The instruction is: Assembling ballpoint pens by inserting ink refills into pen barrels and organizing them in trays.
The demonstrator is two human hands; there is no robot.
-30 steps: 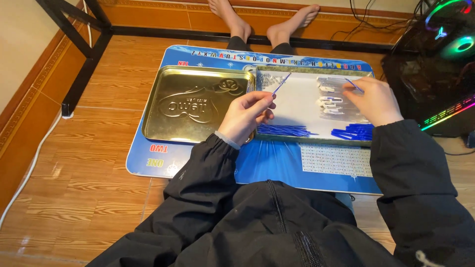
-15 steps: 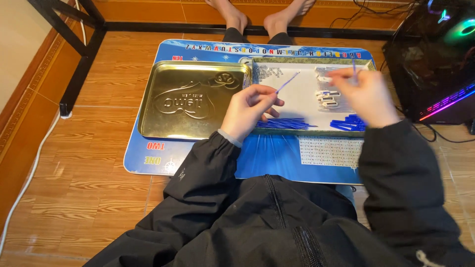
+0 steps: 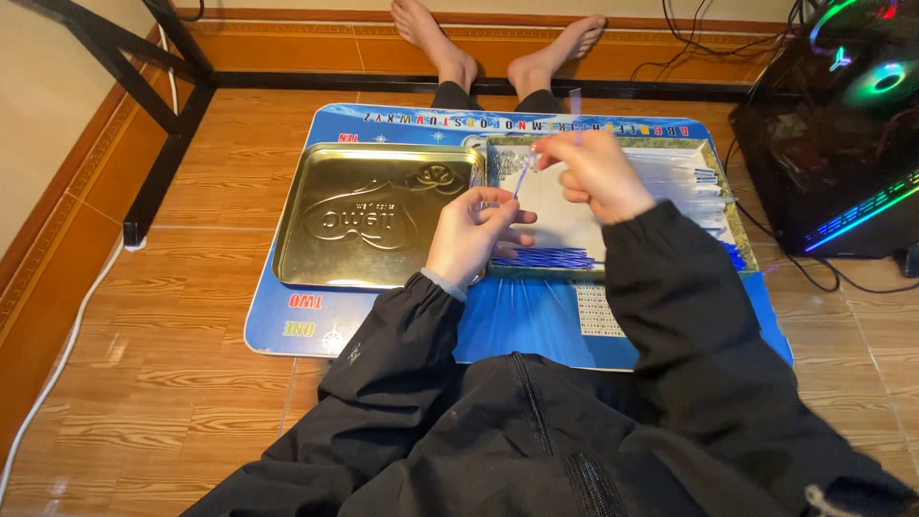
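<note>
Our left hand (image 3: 476, 233) pinches the low end of a thin blue stick (image 3: 518, 180) between thumb and fingertips, over the near edge of the white tray (image 3: 574, 220). Our right hand (image 3: 593, 172) is closed around a clear tube (image 3: 575, 103) that pokes up past the fingers, its grip pressed together on it, and it meets the stick's top end just above the tray. The step looks like joining the two thin pieces. To do it well we would keep both hands low over the tray, hold the stick near its tip so it does not flex, and line the ends up before pushing (a drop then lands in the tray, not on the floor).

More blue sticks (image 3: 546, 257) lie along the tray's near edge, and a pile of clear tubes (image 3: 684, 187) sits at its right side.

Labels: a gold lid (image 3: 373, 215), rectangular, lies left of the tray with an embossed heart-shaped emblem. Under both is a blue mat (image 3: 287, 316) with a row of coloured letters along the far edge, red words at the near left corner and a small white printed grid at the near side. A dark computer case (image 3: 842, 134) with coloured lights stands to the right.
</note>
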